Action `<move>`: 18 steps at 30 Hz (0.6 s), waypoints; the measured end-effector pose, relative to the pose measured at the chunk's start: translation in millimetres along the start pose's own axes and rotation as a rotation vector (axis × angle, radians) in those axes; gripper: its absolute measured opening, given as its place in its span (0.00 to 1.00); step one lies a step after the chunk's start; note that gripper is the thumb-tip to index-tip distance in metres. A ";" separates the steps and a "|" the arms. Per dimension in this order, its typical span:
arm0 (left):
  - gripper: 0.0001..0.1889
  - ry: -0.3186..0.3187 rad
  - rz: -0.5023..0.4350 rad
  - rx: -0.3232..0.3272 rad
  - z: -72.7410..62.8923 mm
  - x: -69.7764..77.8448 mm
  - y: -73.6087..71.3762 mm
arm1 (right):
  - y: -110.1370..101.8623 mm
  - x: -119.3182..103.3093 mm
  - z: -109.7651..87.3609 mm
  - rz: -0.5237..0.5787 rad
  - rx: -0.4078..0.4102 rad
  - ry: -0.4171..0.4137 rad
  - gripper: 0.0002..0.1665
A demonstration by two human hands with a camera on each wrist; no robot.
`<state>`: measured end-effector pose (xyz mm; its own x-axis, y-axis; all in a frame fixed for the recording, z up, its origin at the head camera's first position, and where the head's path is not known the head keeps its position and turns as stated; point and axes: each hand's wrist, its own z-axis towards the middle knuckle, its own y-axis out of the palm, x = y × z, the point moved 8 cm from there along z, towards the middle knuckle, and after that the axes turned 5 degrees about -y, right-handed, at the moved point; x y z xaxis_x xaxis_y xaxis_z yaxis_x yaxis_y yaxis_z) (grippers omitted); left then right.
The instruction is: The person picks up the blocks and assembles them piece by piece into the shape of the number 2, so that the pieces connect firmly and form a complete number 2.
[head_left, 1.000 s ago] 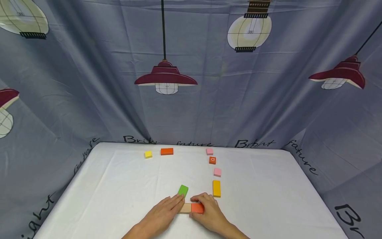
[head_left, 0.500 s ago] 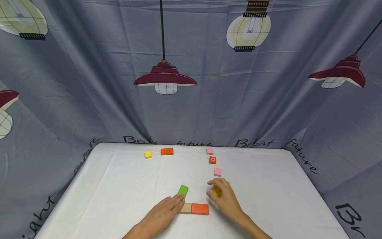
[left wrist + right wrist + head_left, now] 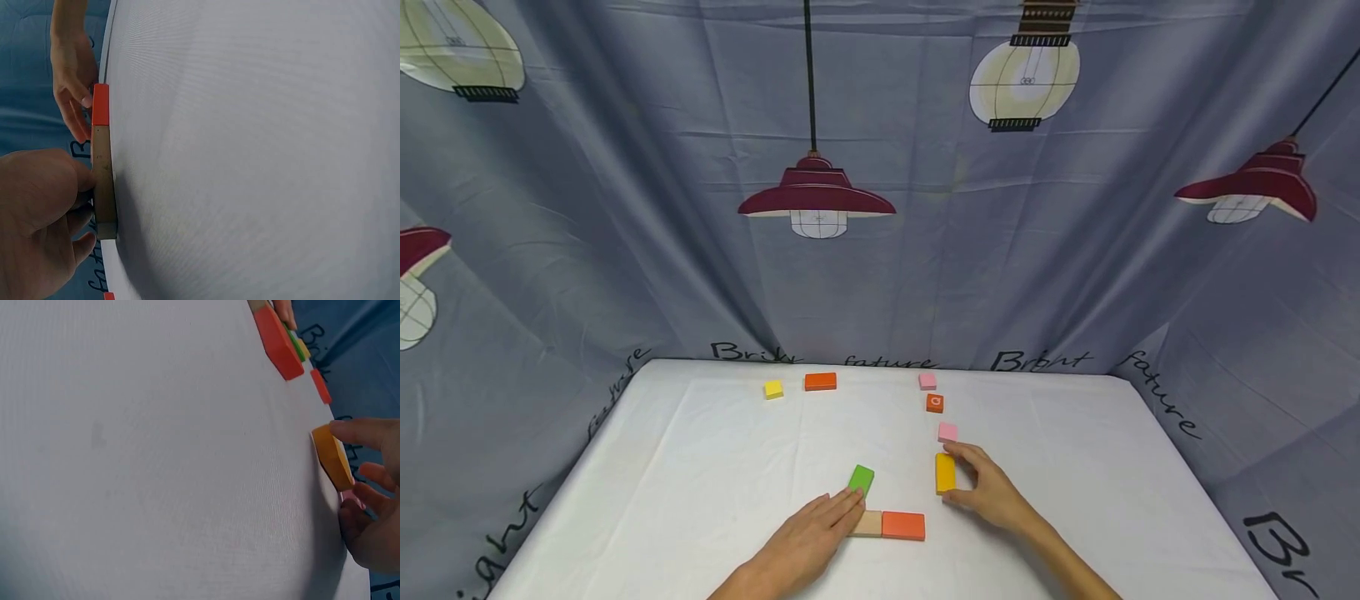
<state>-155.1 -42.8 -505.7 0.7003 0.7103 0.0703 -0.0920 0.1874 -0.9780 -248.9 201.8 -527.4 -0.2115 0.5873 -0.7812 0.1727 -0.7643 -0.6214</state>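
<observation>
My left hand point(image 3: 808, 537) lies over a plain wooden block point(image 3: 869, 523), fingers straight and covering most of it. An orange block point(image 3: 903, 526) stands end to end with that block on its right. By the left fingertips is a green block point(image 3: 862, 477), partly covered. Farther right, my right hand point(image 3: 988, 487) holds a yellow block point(image 3: 945, 474) by its two short ends, thumb at the near end and forefinger at the far one. In the right wrist view the thumb overlaps one end of the yellow block point(image 3: 331, 456).
Beyond the yellow block come a pink block point(image 3: 947, 432), a small orange block with a white mark point(image 3: 935, 403) and another pink block point(image 3: 927, 381). Toward the back left are a small yellow block point(image 3: 773, 389) and a long orange one point(image 3: 820, 381). A grey-blue curtain point(image 3: 865, 292) hangs behind the white table point(image 3: 700, 467).
My right hand has let go of the orange block in the row, moved right and away from me, and taken the yellow block by its ends. The left hand has stayed put.
</observation>
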 end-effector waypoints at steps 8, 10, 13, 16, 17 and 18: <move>0.27 0.004 0.004 0.009 0.1 0.1 0.7 | -3.6 4.6 0.5 0.015 -0.075 -0.046 0.43; 0.27 0.002 0.002 0.004 0.2 -0.1 0.9 | -5.0 4.3 0.9 0.012 -0.075 -0.050 0.42; 0.27 -0.003 0.001 -0.001 0.4 -0.7 1.0 | -5.8 2.8 1.9 -0.009 -0.071 -0.061 0.40; 0.27 -0.003 0.005 0.002 0.3 -0.7 0.5 | -5.0 0.6 2.2 -0.036 -0.062 -0.076 0.39; 0.27 -0.002 0.009 0.005 0.3 -0.7 0.3 | -4.3 0.2 2.4 -0.048 -0.057 -0.080 0.38; 0.27 -0.001 0.013 0.007 0.1 -0.6 0.1 | -3.7 0.1 2.5 -0.058 -0.049 -0.079 0.38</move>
<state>-155.6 -43.1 -505.8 0.6985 0.7133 0.0576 -0.1063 0.1830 -0.9773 -252.0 204.0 -525.0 -0.2977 0.6061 -0.7375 0.2041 -0.7143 -0.6694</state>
